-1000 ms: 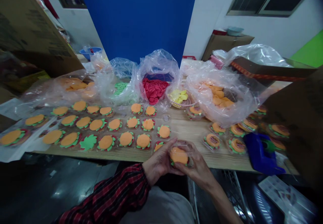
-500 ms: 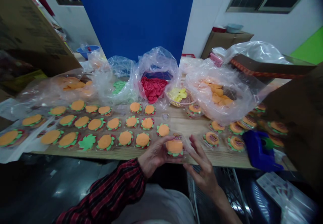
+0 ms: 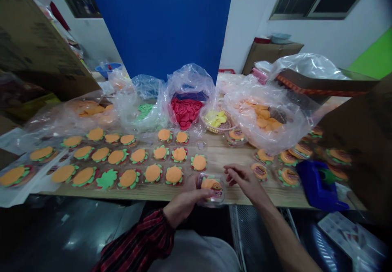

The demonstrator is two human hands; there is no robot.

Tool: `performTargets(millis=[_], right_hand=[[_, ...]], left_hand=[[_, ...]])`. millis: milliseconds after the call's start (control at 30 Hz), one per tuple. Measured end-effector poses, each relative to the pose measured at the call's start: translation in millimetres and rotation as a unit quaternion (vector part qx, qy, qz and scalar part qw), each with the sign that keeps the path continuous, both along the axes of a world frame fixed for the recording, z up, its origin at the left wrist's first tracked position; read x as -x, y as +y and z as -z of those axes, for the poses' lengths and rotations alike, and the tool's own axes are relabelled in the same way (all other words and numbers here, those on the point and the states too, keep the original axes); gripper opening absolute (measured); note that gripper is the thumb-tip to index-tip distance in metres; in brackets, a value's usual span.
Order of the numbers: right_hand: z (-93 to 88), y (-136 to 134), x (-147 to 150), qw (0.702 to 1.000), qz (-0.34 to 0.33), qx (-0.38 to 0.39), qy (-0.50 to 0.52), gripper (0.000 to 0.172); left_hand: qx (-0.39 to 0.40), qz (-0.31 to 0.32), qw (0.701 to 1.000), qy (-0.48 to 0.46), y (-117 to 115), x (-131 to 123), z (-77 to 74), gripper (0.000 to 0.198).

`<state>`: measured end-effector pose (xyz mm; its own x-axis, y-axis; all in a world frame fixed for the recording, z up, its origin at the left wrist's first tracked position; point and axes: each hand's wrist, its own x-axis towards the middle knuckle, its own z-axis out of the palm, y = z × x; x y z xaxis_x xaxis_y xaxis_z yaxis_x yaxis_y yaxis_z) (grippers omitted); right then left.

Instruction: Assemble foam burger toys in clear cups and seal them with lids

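Observation:
My left hand [image 3: 186, 200] is closed on a clear plastic box [image 3: 211, 202] at the table's front edge. Inside the box shows an orange, burger-shaped piece, and a printed burger label [image 3: 216, 187] sits on its top, by my thumb. Just to the right of the box, my right hand [image 3: 243, 180] hovers with its fingers loosely bent and apart, and no object shows in it. Beside that hand lies a boxed burger with a label [image 3: 259, 172]. To the left stand several rows of burger pieces in clear trays, among them an orange bun [image 3: 174, 175] and a green lettuce piece [image 3: 107, 176].
Along the back are plastic bags of red pieces [image 3: 186, 112], green pieces [image 3: 145, 110] and orange pieces [image 3: 265, 117]. A basket [image 3: 225, 127] holds yellow pieces. On the right, a blue tape dispenser [image 3: 317, 186] stands near the front edge, beside a cardboard box [image 3: 358, 129].
The box in my left hand has tilted and dropped slightly, so its label now faces up under my thumb. My right hand has drawn away from its side, its fingers bending.

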<state>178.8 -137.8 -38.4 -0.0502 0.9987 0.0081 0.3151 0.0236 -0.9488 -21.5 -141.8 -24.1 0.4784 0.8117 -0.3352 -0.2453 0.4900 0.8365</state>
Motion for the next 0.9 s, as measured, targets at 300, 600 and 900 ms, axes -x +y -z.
performTargets(millis=[300, 600, 900], right_hand=[[-17.9, -18.2, 18.0, 0.997, -0.02, 0.027, 0.07, 0.029], [-12.2, -31.8, 20.5, 0.997, -0.01, 0.022, 0.072, 0.032], [-4.7, -47.8, 22.9, 0.998, 0.008, 0.026, 0.054, 0.032]], left_hand=[[-0.069, 0.046, 0.996, -0.018, -2.3, -2.1, -8.6, 0.032], [-0.055, 0.064, 0.996, -0.019, -5.7, -4.1, -7.7, 0.032], [-0.038, 0.089, 0.995, -0.025, -12.1, -3.2, 0.7, 0.035]])
